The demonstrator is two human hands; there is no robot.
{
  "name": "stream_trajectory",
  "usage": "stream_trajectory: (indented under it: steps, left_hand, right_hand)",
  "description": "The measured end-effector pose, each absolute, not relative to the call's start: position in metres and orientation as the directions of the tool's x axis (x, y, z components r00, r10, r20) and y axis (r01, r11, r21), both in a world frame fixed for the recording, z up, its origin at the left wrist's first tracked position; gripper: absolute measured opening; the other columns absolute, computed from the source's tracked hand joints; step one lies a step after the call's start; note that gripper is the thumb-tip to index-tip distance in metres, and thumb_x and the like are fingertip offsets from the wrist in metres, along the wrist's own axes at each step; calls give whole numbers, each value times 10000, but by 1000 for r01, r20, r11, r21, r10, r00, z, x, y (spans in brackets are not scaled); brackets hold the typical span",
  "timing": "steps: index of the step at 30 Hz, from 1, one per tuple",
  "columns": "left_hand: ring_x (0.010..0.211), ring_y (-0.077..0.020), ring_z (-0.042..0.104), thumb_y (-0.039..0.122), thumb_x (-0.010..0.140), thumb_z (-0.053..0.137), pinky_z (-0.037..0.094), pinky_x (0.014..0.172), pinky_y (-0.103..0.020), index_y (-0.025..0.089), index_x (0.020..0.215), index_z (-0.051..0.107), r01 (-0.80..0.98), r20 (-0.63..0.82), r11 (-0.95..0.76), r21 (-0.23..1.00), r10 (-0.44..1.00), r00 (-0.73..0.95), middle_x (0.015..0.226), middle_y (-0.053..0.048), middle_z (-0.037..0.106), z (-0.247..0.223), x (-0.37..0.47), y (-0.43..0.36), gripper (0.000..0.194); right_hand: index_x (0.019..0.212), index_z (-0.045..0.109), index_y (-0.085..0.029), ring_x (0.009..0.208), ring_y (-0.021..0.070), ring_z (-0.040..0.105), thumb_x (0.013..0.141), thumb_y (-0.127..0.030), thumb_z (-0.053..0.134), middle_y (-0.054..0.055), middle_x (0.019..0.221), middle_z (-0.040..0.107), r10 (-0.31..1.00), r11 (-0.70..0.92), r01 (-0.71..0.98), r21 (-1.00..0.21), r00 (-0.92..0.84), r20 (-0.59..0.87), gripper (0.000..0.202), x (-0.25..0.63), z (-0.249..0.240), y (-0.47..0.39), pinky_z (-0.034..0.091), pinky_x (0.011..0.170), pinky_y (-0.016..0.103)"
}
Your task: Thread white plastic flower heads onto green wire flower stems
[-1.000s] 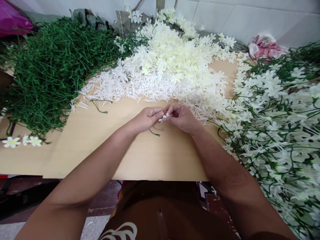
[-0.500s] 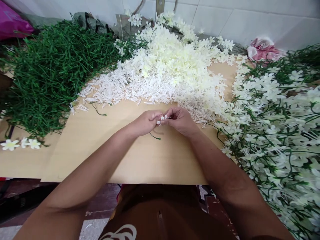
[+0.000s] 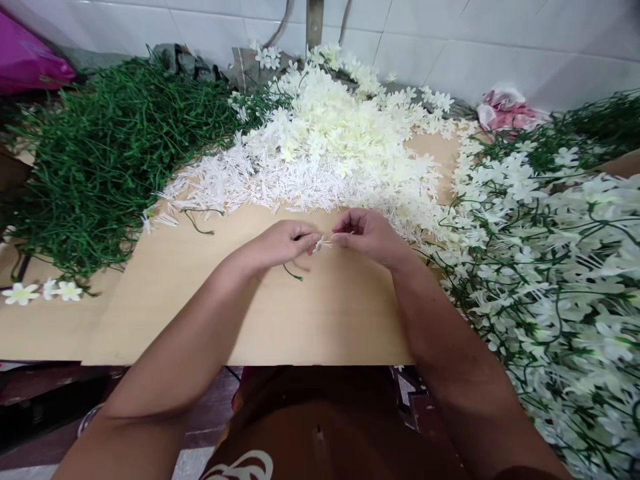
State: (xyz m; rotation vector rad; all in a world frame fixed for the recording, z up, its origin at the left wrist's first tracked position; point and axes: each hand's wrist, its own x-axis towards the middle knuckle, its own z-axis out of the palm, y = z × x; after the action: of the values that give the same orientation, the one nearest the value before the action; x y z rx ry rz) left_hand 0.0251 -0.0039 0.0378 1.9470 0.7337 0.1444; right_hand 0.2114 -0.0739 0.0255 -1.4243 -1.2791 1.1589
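Observation:
My left hand pinches an artificial flower stem. Its green end hangs below the fingers, and thin white stamens stick out to the right of the fingertips. A short way to the right is my right hand, thumb and fingers drawn together. A small pale sliver shows at its fingers, too little to name. The hands do not touch. Beyond them lie a heap of white stamens and a pile of cream flower heads.
Green stems are heaped on the left. Assembled white flowers on green stems fill the right side. A tan board lies under my hands. One loose stem and a few flower heads lie leftward. Behind stands a tiled wall.
My hands have drawn apart: the right moved slightly right, off the stem, and the left moved slightly left with it. White petals between the fingers no longer show; thin stamens do.

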Motion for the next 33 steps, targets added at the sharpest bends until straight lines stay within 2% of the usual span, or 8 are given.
stream_trajectory:
  steps: [3, 7, 13, 16, 19, 23, 27, 33]
  left_hand:
    - [651, -114, 489, 430, 830, 464, 376, 640, -237, 164, 689, 573, 487, -225, -446, 751, 520, 824, 721, -11, 587, 43, 16, 0, 320]
    - [617, -113, 458, 426, 827, 450, 347, 610, -239, 176, 670, 547, 533, -244, -566, 629, 506, 827, 698, -1, 557, 47, 10, 1, 311]
    - [642, -126, 471, 400, 824, 447, 342, 625, -246, 183, 720, 559, 570, -258, -532, 626, 549, 795, 686, 6, 551, 46, 6, 3, 266]
    - [612, -120, 445, 363, 835, 444, 331, 614, -249, 182, 673, 534, 540, -175, -546, 641, 581, 795, 636, 15, 501, 42, 5, 9, 259]
    - [621, -124, 454, 320, 836, 449, 332, 616, -256, 174, 667, 557, 541, -66, -539, 646, 666, 743, 640, 5, 517, 36, 5, 15, 248]
    - [702, -151, 515, 340, 824, 496, 377, 652, -269, 157, 791, 645, 571, 42, -461, 679, 802, 596, 763, -37, 621, 26, 6, 21, 239]
    - [794, -177, 572, 294, 822, 514, 425, 737, -294, 167, 915, 694, 611, 140, -486, 625, 840, 524, 883, -60, 671, 26, 21, 20, 240]
    - [1017, -248, 597, 278, 859, 511, 445, 847, -350, 171, 1098, 697, 661, 157, -663, 352, 738, 656, 1081, -118, 658, 41, 92, 10, 321]
  right_hand:
    - [688, 588, -165, 612, 108, 515, 715, -146, 646, -8, 659, 584, 986, -53, 434, -899, 167, 23, 67, 214, 29, -70, 438, 634, 292]
    - [805, 654, -153, 751, 165, 542, 765, -72, 568, 63, 841, 623, 970, 17, 769, -640, 143, 198, 125, 200, 25, -51, 448, 734, 344]
    - [828, 663, -142, 975, 269, 502, 747, 5, 505, 144, 975, 598, 971, 48, 932, -359, 41, 236, 231, 178, 9, -21, 433, 833, 404]
    - [725, 606, -165, 920, 242, 503, 743, -18, 526, 108, 889, 593, 938, 75, 887, -456, 92, 334, 168, 185, 7, -19, 424, 868, 415]
    - [700, 559, -185, 788, 174, 504, 753, -59, 553, 41, 798, 578, 864, 109, 698, -708, 286, 414, 137, 203, 11, -25, 445, 817, 375]
    - [788, 591, -166, 625, 97, 467, 771, -87, 564, -8, 716, 581, 798, 101, 244, -964, 558, 225, 85, 231, 19, -38, 439, 671, 283]
    - [757, 587, -161, 535, 54, 436, 780, -103, 581, 2, 751, 631, 769, 199, 67, -978, 608, 198, 63, 248, 21, -47, 410, 564, 242]
    - [724, 540, -193, 584, 75, 570, 733, -205, 686, -40, 656, 600, 751, 255, 49, -966, 619, 230, 147, 253, 21, -48, 456, 557, 221]
